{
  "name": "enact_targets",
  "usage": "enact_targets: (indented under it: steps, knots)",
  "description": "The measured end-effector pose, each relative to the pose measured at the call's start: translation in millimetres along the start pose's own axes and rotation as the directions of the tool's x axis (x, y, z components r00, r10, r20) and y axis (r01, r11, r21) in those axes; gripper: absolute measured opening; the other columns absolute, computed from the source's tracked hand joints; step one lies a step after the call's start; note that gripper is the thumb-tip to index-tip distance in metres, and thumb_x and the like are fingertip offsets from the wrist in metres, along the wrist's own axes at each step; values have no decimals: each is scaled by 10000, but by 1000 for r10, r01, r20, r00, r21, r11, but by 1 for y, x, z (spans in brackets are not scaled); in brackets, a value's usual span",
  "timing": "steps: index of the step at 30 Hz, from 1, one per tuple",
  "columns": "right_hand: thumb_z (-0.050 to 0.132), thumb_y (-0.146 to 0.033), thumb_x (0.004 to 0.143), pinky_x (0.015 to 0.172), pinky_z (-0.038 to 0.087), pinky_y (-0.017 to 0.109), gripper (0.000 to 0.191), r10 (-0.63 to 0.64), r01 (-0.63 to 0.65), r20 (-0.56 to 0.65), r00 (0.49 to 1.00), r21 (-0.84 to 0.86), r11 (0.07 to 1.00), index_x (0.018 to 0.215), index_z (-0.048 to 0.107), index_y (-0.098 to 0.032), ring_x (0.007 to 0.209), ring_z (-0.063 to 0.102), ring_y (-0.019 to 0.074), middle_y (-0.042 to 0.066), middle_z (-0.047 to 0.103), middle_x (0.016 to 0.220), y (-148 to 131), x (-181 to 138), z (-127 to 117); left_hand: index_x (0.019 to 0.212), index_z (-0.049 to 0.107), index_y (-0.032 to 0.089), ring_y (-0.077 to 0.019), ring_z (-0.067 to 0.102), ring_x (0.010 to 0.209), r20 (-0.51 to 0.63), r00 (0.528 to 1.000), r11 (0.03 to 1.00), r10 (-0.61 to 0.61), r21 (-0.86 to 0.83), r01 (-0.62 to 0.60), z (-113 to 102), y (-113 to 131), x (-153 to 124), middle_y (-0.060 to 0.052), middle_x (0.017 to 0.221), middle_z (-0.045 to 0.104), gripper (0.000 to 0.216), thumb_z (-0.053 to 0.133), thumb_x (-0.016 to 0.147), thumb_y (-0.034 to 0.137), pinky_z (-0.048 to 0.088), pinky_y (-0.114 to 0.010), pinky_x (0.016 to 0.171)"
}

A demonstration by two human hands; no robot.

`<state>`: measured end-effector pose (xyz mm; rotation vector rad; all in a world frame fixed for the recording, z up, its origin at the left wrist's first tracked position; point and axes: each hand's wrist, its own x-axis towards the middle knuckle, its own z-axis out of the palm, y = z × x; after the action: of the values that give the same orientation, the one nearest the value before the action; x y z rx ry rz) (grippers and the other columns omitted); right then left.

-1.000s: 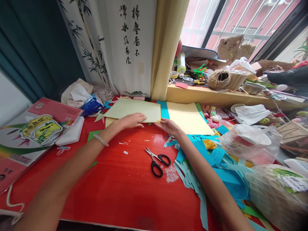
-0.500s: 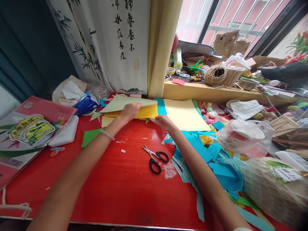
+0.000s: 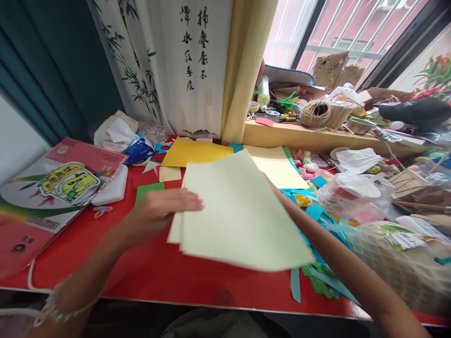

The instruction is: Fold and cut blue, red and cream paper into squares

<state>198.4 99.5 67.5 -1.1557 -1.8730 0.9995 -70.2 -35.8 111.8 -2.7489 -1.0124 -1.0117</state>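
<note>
Pale green paper sheets (image 3: 243, 216), at least two of them overlapping, are held up over the red table. My left hand (image 3: 169, 204) grips them at their left edge, fingers lying over the front and slightly blurred. On the far right side, my right hand (image 3: 273, 185) holds the opposite edge; its fingers are hidden behind the paper. A yellow sheet (image 3: 197, 152) lies flat beyond the sheets, with a cream sheet (image 3: 275, 164) to its right. The scissors are hidden from view.
Blue paper strips (image 3: 319, 213) pile up at the right, beside a plastic bag (image 3: 355, 192) and a net-wrapped bundle (image 3: 394, 263). A pink-and-white paper pack (image 3: 52, 197) lies at the left near a green paper piece (image 3: 148, 190). The windowsill (image 3: 299, 129) is crowded with craft items.
Both hands have brought the pale green sheets off the yellow sheet and nearer to me, over the middle of the table. They now cover where the scissors lay. The view has shifted slightly.
</note>
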Motion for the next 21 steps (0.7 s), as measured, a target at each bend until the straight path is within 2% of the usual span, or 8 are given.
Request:
enact_targets:
  steps: [1, 4, 6, 8, 11, 14, 16, 21]
  knots:
    - [584, -285, 843, 815, 489, 390, 293, -22, 25, 88, 996, -34, 999, 1096, 576, -138, 957, 584, 201, 68, 593, 1089, -2, -16, 0, 1028, 666, 270, -135, 634, 1013, 123, 989, 996, -82, -33, 87, 0, 1, -20, 19, 1056, 699, 312, 430, 880, 129, 504, -248, 895]
    - [604, -234, 786, 826, 474, 352, 354, -76, 158, 320, 944, -240, 958, 1140, 595, -222, 979, 577, 221, 66, 619, 1098, -3, -57, 8, 1022, 690, 282, -158, 607, 1068, 457, 850, 950, -261, -36, 311, 5, 4, -71, 34, 1089, 684, 371, 410, 861, 98, 496, -271, 908]
    - [558, -264, 811, 852, 462, 366, 369, -97, 299, 440, 893, -418, 858, 1180, 580, -246, 1059, 536, 244, 85, 579, 1174, -1, -78, 17, 1045, 684, 309, -182, 554, 1146, 548, 771, 923, -324, 3, 386, 12, 11, -93, 40, 1171, 640, 373, 430, 853, 115, 465, -316, 954]
    - [526, -265, 833, 877, 445, 384, 347, -117, 397, 481, 869, -537, 744, 1174, 586, -242, 1109, 495, 260, 103, 554, 1194, 2, -92, 25, 1099, 653, 336, -190, 491, 1213, 569, 734, 900, -371, 25, 436, 19, 20, -108, 47, 1258, 576, 384, 439, 854, 132, 435, -336, 986]
    - [500, -202, 840, 810, 463, 346, 291, -109, 395, 427, 897, -669, 630, 1108, 613, -199, 1037, 510, 250, 121, 580, 1091, 2, -103, 34, 1164, 602, 358, -183, 429, 1262, 540, 733, 873, -413, 7, 488, 24, 30, -123, 58, 1312, 522, 377, 435, 875, 183, 415, -325, 1005]
    - [532, -193, 811, 716, 473, 308, 266, -36, 292, 327, 944, -782, 550, 1054, 625, -135, 938, 528, 247, 141, 594, 1013, -1, -106, 38, 1189, 581, 358, -181, 405, 1278, 496, 751, 858, -437, -22, 513, 26, 35, -135, 68, 1321, 508, 362, 416, 895, 228, 395, -323, 1023]
    - [529, -209, 809, 749, 466, 345, 290, -29, 227, 246, 969, -839, 495, 1053, 625, -85, 953, 515, 277, 172, 590, 1017, -4, -104, 35, 1205, 571, 347, -181, 392, 1286, 478, 758, 854, -444, -30, 519, 27, 36, -142, 71, 1332, 495, 371, 396, 901, 226, 377, -325, 1038]
    - [471, -189, 799, 781, 443, 385, 302, -247, 78, 3, 969, -953, 293, 986, 648, -30, 944, 488, 292, 198, 584, 966, -14, -91, 0, 1228, 557, 312, -174, 375, 1298, 477, 752, 850, -454, -19, 526, 27, 41, -145, 76, 1347, 475, 439, 346, 882, 144, 337, -331, 1064]
